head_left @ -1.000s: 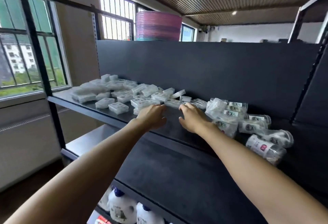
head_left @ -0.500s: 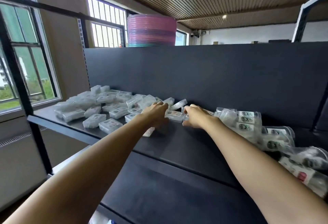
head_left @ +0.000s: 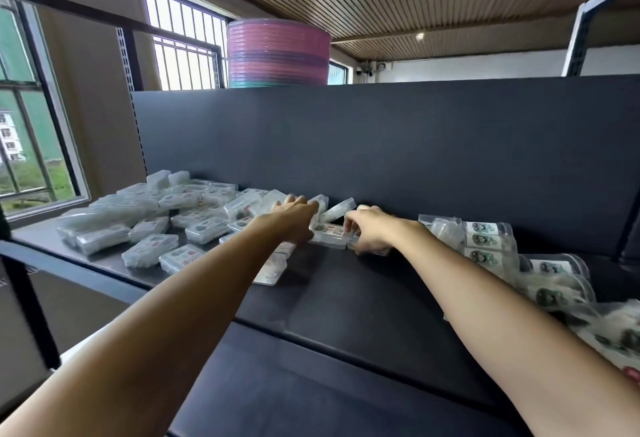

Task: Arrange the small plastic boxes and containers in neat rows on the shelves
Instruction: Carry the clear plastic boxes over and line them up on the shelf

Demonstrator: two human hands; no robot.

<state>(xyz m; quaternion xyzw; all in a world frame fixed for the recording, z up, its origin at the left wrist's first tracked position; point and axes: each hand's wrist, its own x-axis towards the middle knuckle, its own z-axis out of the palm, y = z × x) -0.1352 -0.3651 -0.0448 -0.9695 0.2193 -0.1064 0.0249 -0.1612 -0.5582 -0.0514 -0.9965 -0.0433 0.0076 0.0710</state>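
Dozens of small clear plastic boxes (head_left: pixel 152 228) lie jumbled on the dark shelf (head_left: pixel 363 298), mostly toward the window end. Your left hand (head_left: pixel 294 220) rests on the pile with fingers fairly straight; your right hand (head_left: pixel 369 232) pinches one flat box (head_left: pixel 329 234) by its end. You'll likely find them light, stiff and slick (lids may pop), so take each by its long edges and slide rather than lift.

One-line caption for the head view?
Both hands, left and right, reach a small clear box among scattered boxes on a dark shelf.
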